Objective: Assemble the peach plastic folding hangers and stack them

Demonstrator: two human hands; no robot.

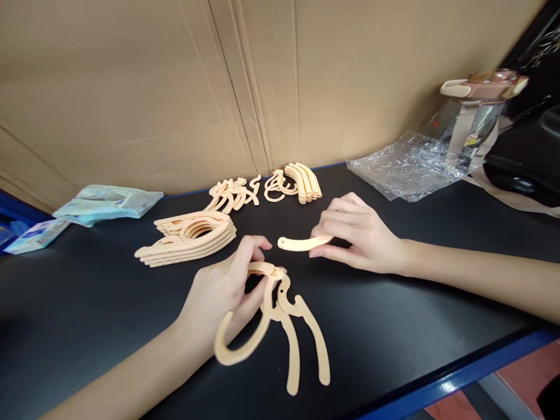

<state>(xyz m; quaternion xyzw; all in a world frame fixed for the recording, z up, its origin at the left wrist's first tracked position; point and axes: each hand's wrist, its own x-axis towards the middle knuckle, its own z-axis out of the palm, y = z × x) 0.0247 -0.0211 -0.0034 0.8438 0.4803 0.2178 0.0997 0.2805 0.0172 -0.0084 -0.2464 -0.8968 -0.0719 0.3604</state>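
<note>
My left hand (221,291) is closed on a cream plastic hanger assembly (280,326), a hook with two curved arms dangling below it above the black table (394,326). My right hand (361,236) pinches one end of a single curved cream arm piece (301,242), holding it level just right of the left hand's fingertips. The two parts are close but apart. A stack of curved cream arms (188,236) lies just behind my left hand.
Cream hook pieces (234,194) and another bundle of arms (301,181) lie near the cardboard wall (175,87). Blue-white packets (107,203) rest at left. Crumpled clear plastic (406,166) and a pink-lidded bottle (476,111) sit at right. The table's blue front edge (472,373) is near.
</note>
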